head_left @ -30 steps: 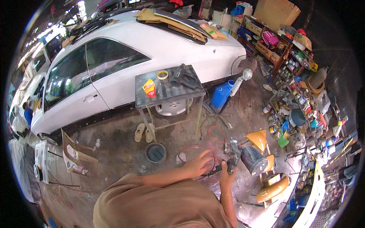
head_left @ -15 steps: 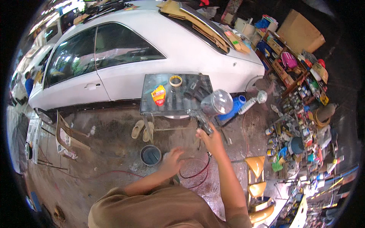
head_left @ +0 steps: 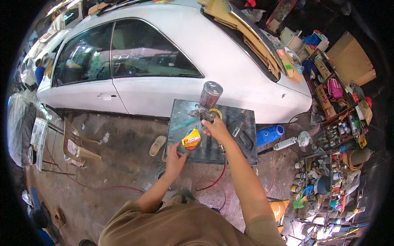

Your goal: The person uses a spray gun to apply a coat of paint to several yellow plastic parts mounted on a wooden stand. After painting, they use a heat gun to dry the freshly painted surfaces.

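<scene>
The right hand (head_left: 218, 129) is gripping a spray gun (head_left: 200, 113), the fingers wrapping around its handle. The gun is hanging above the far left part of a dark table (head_left: 182, 109), its front end facing toward the person's left. Its clear-sided cup (head_left: 210, 95) is standing up from the body, and its long axis is leaning slightly right as it is running away from the person — toward the side of a white car (head_left: 242, 96). From the lower end of the handle, a red hose (head_left: 224, 167) is trailing down and curving left toward the person's body.

The left hand (head_left: 175, 160) is sitting at the near left edge of the table, thumb and fingers parting a little, right beside a yellow and red packet (head_left: 191, 139). The fingertips are meeting the packet's lower left side (whether they are pinching it, I cannot tell). The packet is pointing its red end toward the person, its long axis tilting slightly to the right at the far end.

A teal strip (head_left: 185, 123) is lying beyond the packet, a tape roll (head_left: 219, 112) is showing behind the right hand, and a blue jug (head_left: 269, 135) is resting to the table's right.
</scene>
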`<state>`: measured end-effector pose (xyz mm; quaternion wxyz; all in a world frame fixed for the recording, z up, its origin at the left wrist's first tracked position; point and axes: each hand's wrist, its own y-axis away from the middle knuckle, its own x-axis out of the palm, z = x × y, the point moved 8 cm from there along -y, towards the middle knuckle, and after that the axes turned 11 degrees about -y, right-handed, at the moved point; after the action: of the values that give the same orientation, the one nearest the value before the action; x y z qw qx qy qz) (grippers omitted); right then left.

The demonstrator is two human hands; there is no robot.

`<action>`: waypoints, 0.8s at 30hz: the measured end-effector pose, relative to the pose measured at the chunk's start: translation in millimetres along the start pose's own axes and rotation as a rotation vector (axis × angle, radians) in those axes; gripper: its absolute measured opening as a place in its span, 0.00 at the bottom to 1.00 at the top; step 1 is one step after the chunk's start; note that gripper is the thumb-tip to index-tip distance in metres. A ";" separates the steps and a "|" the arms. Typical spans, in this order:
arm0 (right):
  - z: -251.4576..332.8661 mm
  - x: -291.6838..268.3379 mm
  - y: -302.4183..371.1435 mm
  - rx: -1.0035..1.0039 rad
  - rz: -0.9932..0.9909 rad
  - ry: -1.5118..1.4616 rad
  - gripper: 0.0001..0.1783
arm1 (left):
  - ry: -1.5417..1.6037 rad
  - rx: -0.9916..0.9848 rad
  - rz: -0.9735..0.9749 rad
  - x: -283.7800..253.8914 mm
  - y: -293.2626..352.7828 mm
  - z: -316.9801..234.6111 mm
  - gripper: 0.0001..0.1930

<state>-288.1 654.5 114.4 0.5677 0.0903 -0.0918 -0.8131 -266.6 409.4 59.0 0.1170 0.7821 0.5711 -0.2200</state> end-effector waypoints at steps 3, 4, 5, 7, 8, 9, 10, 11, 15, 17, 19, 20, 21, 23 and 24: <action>-19.4 11.2 -31.8 0.024 0.061 0.018 0.24 | -0.044 -0.060 0.037 13.5 -17.3 1.3 0.23; -23.0 15.1 -38.8 0.038 0.085 0.030 0.24 | -0.055 -0.061 0.033 17.1 -19.3 4.5 0.22; -27.9 15.7 -45.9 0.056 0.084 0.052 0.25 | -0.065 -0.062 0.028 20.2 -20.6 8.5 0.20; -25.7 19.3 -52.2 0.059 0.086 0.039 0.25 | -0.111 0.037 -0.005 22.4 -25.8 9.9 0.17; -24.7 19.9 -53.7 0.060 0.086 0.032 0.25 | -0.134 0.088 -0.021 23.5 -27.1 10.4 0.16; -25.6 17.4 -53.4 0.097 0.071 0.050 0.25 | -0.113 0.090 -0.023 21.9 -28.3 8.5 0.14; -25.1 14.1 -51.5 0.134 0.056 0.067 0.25 | -0.092 0.092 -0.026 19.8 -28.2 5.6 0.13; -27.8 11.6 -50.6 0.171 0.040 0.085 0.26 | -0.072 0.094 -0.028 18.8 -28.2 4.1 0.12; -48.5 -1.0 -52.8 0.027 -0.079 0.387 0.28 | 0.153 -0.165 0.069 27.8 -32.4 31.5 0.10; -19.7 0.3 -24.6 -0.054 -0.162 0.533 0.29 | 0.214 -0.235 0.105 19.7 -34.4 21.0 0.10; -19.2 -0.7 -12.3 -0.051 -0.208 0.544 0.31 | 0.233 -0.190 0.104 19.5 -39.6 29.7 0.10; -20.0 -1.1 -7.7 -0.049 -0.230 0.550 0.32 | 0.243 -0.169 0.103 20.8 -41.7 37.1 0.10; -19.6 -2.9 -3.1 -0.054 -0.240 0.519 0.31 | 0.220 -0.121 0.079 22.9 -42.9 42.8 0.11; -17.7 -3.9 0.5 -0.068 -0.262 0.456 0.29 | 0.177 -0.022 0.030 25.7 -46.4 51.2 0.13; -14.6 -6.1 7.0 -0.135 -0.301 0.439 0.28 | 0.191 -0.056 0.018 27.1 -44.9 50.8 0.15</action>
<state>-276.0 657.2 102.3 0.4513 0.2388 0.1023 -0.8537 -313.0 424.5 4.7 0.0860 0.8009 0.5787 -0.1274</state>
